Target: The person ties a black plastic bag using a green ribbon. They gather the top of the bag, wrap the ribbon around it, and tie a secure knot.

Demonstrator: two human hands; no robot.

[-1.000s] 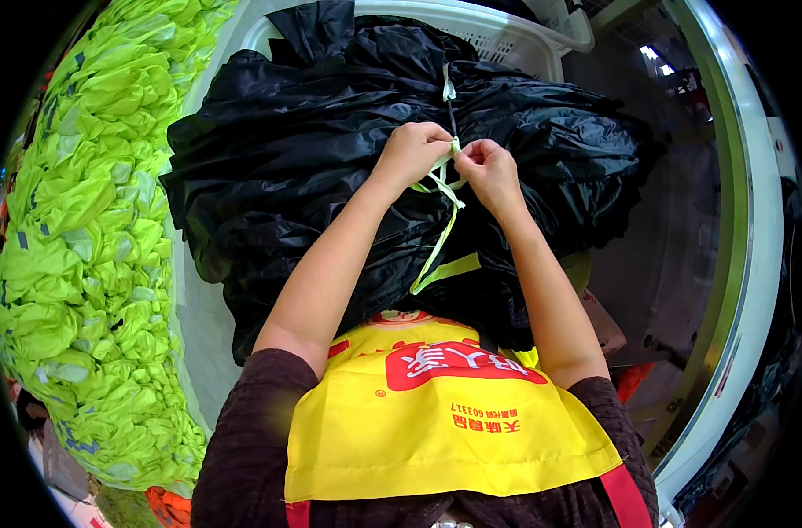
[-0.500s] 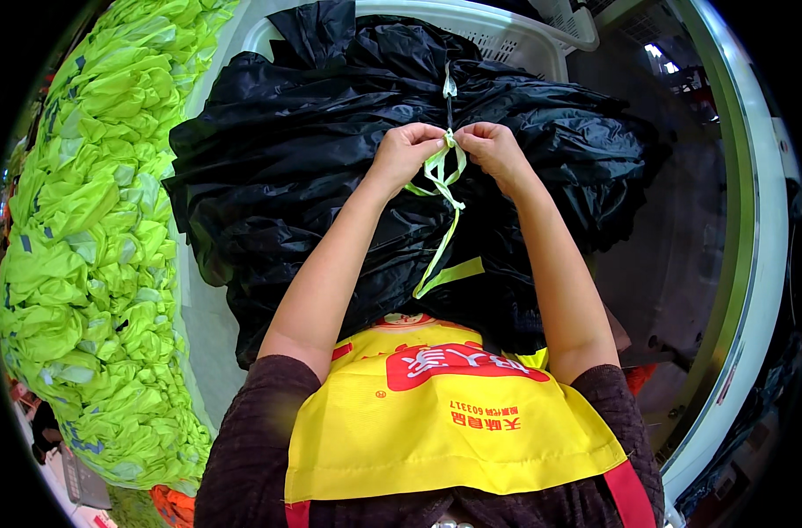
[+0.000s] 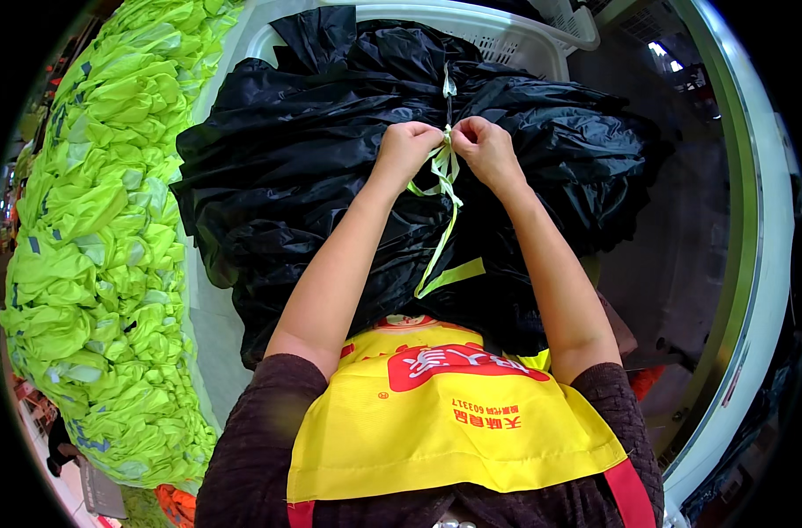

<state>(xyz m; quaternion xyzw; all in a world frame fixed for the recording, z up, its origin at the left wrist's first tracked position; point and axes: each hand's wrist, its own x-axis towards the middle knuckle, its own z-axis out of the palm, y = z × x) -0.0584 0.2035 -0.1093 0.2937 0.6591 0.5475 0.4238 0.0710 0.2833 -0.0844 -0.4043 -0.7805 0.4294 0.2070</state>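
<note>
Grip of left hand (image 3: 407, 157) and right hand (image 3: 490, 157): fingertips pinched closed on the knotted upper part of a thin, pale yellow-green fabric strip (image 3: 456, 201). Strip lies over a glossy black fabric bundle (image 3: 313, 167) overlapping a white plastic basket (image 3: 555, 65); crumpled lime-green fabric heap (image 3: 93, 246) at left.

Pale surface (image 3: 209, 308): we see a strip, left of centre.
Black fabric (image 3: 286, 185): gathered folds, lying across its right side.
Lime-green fabric (image 3: 110, 255): crumpled pile; we note it along its left side.
</note>
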